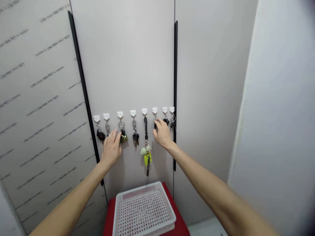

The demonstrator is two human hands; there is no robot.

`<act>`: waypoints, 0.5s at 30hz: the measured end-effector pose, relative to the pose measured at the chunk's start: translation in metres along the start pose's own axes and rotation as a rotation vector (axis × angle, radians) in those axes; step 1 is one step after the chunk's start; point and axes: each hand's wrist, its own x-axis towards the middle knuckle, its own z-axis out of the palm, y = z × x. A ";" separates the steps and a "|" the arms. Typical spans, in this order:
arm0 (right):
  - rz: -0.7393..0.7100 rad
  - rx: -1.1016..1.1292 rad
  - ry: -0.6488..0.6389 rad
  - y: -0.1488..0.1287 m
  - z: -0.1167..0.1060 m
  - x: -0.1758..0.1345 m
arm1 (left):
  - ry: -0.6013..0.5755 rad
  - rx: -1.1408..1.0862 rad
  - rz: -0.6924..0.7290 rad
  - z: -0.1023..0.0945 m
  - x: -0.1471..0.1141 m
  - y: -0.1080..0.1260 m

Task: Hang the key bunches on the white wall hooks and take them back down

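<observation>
White adhesive hooks [133, 113] run in a row across a pale cabinet door, with several bunches of keys hanging from them. My left hand [112, 149] is open, its fingers stretched upward over the keys on the second hook [106, 117]. Those keys are partly hidden by the fingertips, and a brass-coloured key bunch [123, 136] hangs just right of that hand. My right hand [162, 133] is at the dark keys [155, 124] on the sixth hook, thumb and fingers apart around them; whether it touches them is unclear. Between my hands hang a black car key [135, 136] and a black strap [146, 127] with a yellow-green fob [147, 159].
A white perforated plastic basket [172, 216] stands below on a red surface [180, 223]. Long black handles [175, 65] edge the door on both sides. More keys [100, 135] hang at the far left. A white wall [275, 98] rises at right.
</observation>
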 end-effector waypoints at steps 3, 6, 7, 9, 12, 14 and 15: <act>-0.032 0.016 -0.041 0.002 -0.004 -0.001 | -0.012 -0.001 0.117 -0.006 0.009 0.020; 0.058 0.008 0.011 0.006 -0.011 -0.002 | -0.042 -0.006 0.151 -0.005 0.015 0.033; 0.116 -0.011 0.039 0.009 -0.014 -0.003 | -0.058 -0.007 0.155 -0.003 0.016 0.035; 0.213 -0.058 0.059 0.014 -0.018 -0.006 | -0.078 -0.023 0.147 -0.002 0.016 0.040; 0.239 -0.094 0.012 0.024 -0.021 -0.012 | -0.038 -0.156 0.154 -0.005 0.016 0.052; 0.236 -0.111 0.029 0.030 -0.020 -0.016 | -0.007 -0.289 0.208 -0.007 0.020 0.067; 0.256 -0.127 0.056 0.033 -0.019 -0.018 | -0.010 -0.349 0.243 -0.006 0.022 0.075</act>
